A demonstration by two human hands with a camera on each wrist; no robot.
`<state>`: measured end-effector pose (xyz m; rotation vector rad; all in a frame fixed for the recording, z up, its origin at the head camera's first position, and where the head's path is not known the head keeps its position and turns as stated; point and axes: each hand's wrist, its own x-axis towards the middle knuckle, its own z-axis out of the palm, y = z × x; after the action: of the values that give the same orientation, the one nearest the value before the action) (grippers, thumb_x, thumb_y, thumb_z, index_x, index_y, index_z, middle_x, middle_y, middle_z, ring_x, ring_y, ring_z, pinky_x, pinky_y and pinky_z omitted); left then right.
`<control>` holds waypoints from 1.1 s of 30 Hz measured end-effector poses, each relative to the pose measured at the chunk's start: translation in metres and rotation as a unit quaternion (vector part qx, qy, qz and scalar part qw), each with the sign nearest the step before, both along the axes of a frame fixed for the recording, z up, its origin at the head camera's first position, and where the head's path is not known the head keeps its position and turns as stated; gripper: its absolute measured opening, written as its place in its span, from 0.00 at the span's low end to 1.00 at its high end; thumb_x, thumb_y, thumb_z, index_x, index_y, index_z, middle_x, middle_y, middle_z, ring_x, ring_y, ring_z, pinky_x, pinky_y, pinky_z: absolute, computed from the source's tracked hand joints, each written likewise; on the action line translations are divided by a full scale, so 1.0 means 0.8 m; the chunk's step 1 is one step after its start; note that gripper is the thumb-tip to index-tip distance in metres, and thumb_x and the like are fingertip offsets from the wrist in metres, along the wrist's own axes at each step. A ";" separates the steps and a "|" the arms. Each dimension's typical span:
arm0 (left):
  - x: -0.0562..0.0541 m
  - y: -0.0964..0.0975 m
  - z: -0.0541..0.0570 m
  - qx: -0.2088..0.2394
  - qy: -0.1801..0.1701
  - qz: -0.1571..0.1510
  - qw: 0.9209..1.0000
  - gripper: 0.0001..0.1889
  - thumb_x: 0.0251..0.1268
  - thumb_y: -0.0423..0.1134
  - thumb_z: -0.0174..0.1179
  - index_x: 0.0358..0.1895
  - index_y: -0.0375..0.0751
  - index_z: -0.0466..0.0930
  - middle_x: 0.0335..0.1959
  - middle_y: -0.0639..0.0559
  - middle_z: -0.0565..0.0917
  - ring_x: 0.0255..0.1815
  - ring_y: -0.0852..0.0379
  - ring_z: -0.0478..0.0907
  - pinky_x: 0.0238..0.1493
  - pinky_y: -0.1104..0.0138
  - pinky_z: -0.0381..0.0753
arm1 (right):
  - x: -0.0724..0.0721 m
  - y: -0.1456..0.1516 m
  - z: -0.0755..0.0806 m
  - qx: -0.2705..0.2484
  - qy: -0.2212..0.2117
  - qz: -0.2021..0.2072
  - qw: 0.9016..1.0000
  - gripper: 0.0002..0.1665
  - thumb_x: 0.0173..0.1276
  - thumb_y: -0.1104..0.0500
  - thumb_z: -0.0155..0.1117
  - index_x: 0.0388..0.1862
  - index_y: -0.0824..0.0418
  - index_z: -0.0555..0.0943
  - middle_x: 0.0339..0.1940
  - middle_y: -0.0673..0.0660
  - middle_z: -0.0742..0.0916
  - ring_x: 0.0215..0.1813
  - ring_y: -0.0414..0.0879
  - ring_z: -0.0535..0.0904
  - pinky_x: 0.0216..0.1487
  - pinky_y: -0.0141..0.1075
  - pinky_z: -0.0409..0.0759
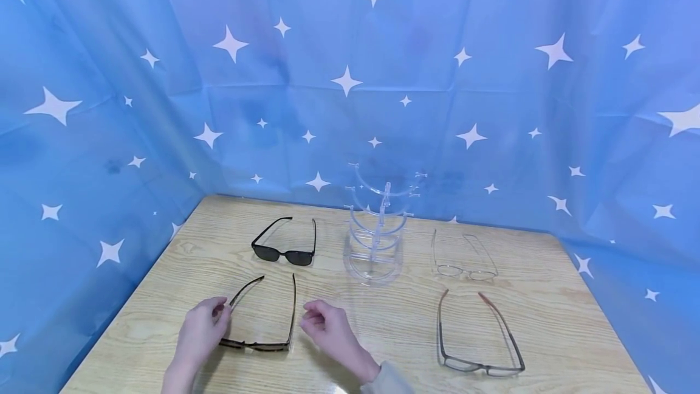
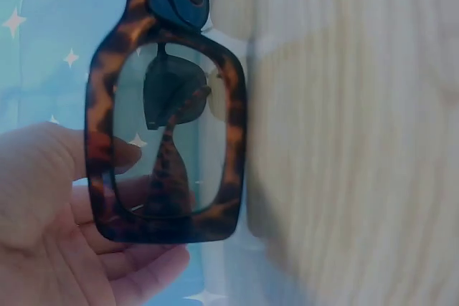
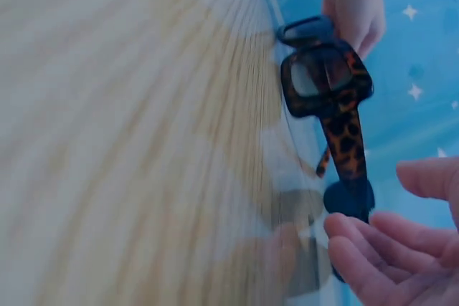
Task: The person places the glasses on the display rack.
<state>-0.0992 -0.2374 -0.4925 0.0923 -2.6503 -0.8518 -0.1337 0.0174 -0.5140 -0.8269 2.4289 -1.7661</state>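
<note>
Tortoiseshell sunglasses (image 1: 255,345) stand on the table with both temples unfolded toward the back. My left hand (image 1: 203,328) is beside their left temple, thumb and fingers bent with a gap between them. Through the near lens (image 2: 168,134) in the left wrist view, that temple overlaps the left fingers. My right hand (image 1: 332,328) is just right of the other temple, which lies outside its grasp. In the right wrist view its thumb (image 3: 429,178) is spread well apart from the fingers, and the temple (image 3: 346,141) reaches close to the fingertips.
Black sunglasses (image 1: 284,256) lie behind the tortoiseshell pair. A clear tiered eyewear stand (image 1: 377,239) rises at the back middle. To the right are thin wire-framed glasses (image 1: 465,272) and dark-framed glasses (image 1: 483,366) with brownish temple tips. A blue star-patterned curtain (image 1: 350,47) surrounds the wooden table (image 1: 394,321).
</note>
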 end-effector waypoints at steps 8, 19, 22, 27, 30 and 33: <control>-0.006 -0.014 -0.012 0.051 -0.007 0.004 0.999 0.03 0.54 0.26 0.61 0.31 0.30 0.83 0.21 0.53 0.79 0.22 0.67 0.70 0.23 0.71 0.74 | 0.001 -0.017 0.000 -0.020 -0.082 -0.031 0.996 0.08 0.58 0.68 0.65 0.36 0.73 0.81 0.26 0.60 0.85 0.26 0.38 0.79 0.30 0.25 0.80; -0.005 -0.031 -0.006 0.151 -0.162 0.018 0.975 0.11 0.61 0.37 0.60 0.38 0.29 0.83 0.32 0.46 0.84 0.32 0.61 0.76 0.35 0.70 0.75 | 0.009 -0.029 0.009 -0.035 -0.198 -0.033 0.979 0.07 0.62 0.67 0.63 0.28 0.72 0.80 0.18 0.68 0.83 0.19 0.60 0.80 0.18 0.40 0.82; -0.004 -0.033 -0.006 0.178 -0.185 0.014 0.966 0.13 0.62 0.38 0.60 0.40 0.28 0.82 0.35 0.45 0.84 0.35 0.61 0.75 0.36 0.71 0.74 | 0.011 -0.032 0.013 -0.028 -0.220 -0.034 0.974 0.08 0.62 0.68 0.61 0.27 0.74 0.79 0.18 0.70 0.82 0.17 0.57 0.80 0.18 0.41 0.83; -0.002 -0.036 -0.009 0.209 -0.203 0.009 0.957 0.13 0.63 0.38 0.60 0.41 0.29 0.83 0.38 0.45 0.84 0.37 0.64 0.74 0.38 0.73 0.73 | 0.013 -0.033 0.012 -0.041 -0.243 -0.034 0.968 0.08 0.62 0.67 0.61 0.27 0.74 0.79 0.18 0.70 0.82 0.15 0.47 0.79 0.17 0.36 0.82; -0.001 -0.037 -0.011 0.223 -0.211 0.007 0.952 0.13 0.63 0.38 0.60 0.41 0.28 0.82 0.37 0.46 0.84 0.36 0.65 0.74 0.37 0.73 0.73 | 0.013 -0.033 0.009 -0.057 -0.265 -0.031 0.962 0.08 0.62 0.66 0.62 0.27 0.72 0.79 0.17 0.68 0.83 0.14 0.40 0.76 0.16 0.33 0.81; 0.001 -0.038 -0.010 0.239 -0.218 0.006 0.946 0.14 0.64 0.38 0.60 0.42 0.27 0.81 0.35 0.47 0.83 0.34 0.64 0.73 0.33 0.72 0.73 | 0.014 -0.031 0.009 -0.070 -0.282 -0.028 0.956 0.08 0.61 0.65 0.62 0.28 0.72 0.79 0.17 0.66 0.83 0.14 0.38 0.76 0.16 0.32 0.80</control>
<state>-0.0984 -0.2675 -0.5006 0.4676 -2.7537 -1.6164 -0.1228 -0.0073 -0.5070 -0.2035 1.9848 -1.8808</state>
